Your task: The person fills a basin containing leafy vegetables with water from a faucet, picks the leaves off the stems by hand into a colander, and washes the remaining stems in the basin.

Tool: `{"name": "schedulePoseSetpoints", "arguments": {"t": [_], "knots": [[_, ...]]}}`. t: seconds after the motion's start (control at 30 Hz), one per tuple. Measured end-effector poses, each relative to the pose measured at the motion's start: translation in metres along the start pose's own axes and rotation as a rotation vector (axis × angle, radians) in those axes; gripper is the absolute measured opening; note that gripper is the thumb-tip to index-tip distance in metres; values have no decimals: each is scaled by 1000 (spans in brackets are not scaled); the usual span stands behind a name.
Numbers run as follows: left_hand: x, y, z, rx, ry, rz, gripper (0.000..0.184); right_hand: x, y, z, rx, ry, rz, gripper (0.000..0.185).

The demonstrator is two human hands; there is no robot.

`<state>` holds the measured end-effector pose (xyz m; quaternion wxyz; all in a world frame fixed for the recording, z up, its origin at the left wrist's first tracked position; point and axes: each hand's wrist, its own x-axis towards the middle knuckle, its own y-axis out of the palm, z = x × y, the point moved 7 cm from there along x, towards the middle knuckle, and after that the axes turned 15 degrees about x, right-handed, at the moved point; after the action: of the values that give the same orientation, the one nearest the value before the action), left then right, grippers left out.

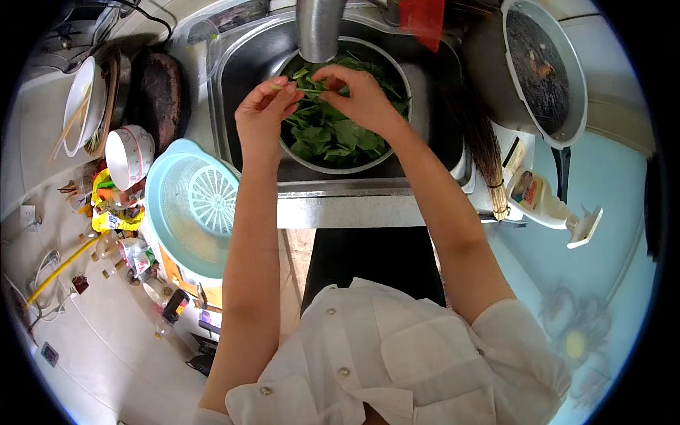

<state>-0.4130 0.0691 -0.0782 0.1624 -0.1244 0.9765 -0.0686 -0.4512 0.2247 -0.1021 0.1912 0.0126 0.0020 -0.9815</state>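
Note:
My left hand (262,117) is closed, with thumb and fingertips pinching one end of a thin green vegetable stem (310,91). At the other end of the stem, the fingers of my right hand (360,99) are bent and pinched together on it. Both hands are above a round metal basin (345,171) in the sink. Loose leafy greens (329,138) fill the basin, dark green leaves with some paler stems among them. My hands and forearms cover part of the greens.
The metal faucet (319,32) hangs over the basin's back. Left of the sink (234,92) stand a light blue colander (163,198), white bowls (131,156) and several bottles. To the right are a straw brush (485,152), a spray bottle (542,198) and a large pot (510,64).

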Motion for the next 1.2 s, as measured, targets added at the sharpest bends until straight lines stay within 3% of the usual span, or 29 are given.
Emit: {"name": "schedulePoseSetpoints", "arguments": {"t": [0.1, 0.17, 0.2, 0.27, 0.4, 0.47, 0.5, 0.57, 0.6, 0.67, 0.7, 0.77, 0.9, 1.0, 1.13, 1.2], "knots": [[-2, -13, 9, 207, -2, 15, 10, -2, -4, -8, -28, 25, 69, 18], [-8, -8, -6, 699, 258, 27, 10, -5, -7, -8, 13, 50, 57, 19], [-10, -7, -7, 700, 258, 26, 10, -7, -8, -9, 54, 74, 46, 20], [-22, 13, -21, 1243, 613, 30, 11, -7, -9, -11, 93, 51, 52, 19], [-15, 14, 10, 1444, 370, 15, 17, -13, -6, -9, 125, 40, 26, 17], [0, -7, 44, 844, -56, -45, 18, -16, -2, -18, 160, 59, -7, 16], [3, -8, 48, 844, -57, -45, 18, -17, -1, -22, 193, 79, -40, 15], [-2, -19, 86, -68, -449, -218, 16, -18, -8, -25, 170, 53, -77, 17], [-5, -18, 84, -68, -450, -221, 16, -19, -12, -19, 145, 25, -112, 18], [-5, 1, 45, 462, 87, -29, 11, -23, -16, -13, 120, 70, -97, 22], [-8, 5, 42, 464, 85, -23, 11, -26, -16, -11, 94, 120, -86, 25], [-25, 28, 5, 797, 589, -5, 9, -28, -17, -12, 108, 152, -89, 27], [-38, 47, -7, 1347, 610, 67, 12, -27, -11, -19, 158, 200, -79, 31], [-46, 56, -15, 1351, 709, 137, 12, -27, -13, -19, 164, 183, -84, 30], [-43, 53, -14, 1344, 700, 70, 12, -29, -8, -18, 157, 220, -44, 28], [-41, 46, -12, 1294, 515, -86, 14, -28, -5, -12, 180, 166, -59, 24]]}}
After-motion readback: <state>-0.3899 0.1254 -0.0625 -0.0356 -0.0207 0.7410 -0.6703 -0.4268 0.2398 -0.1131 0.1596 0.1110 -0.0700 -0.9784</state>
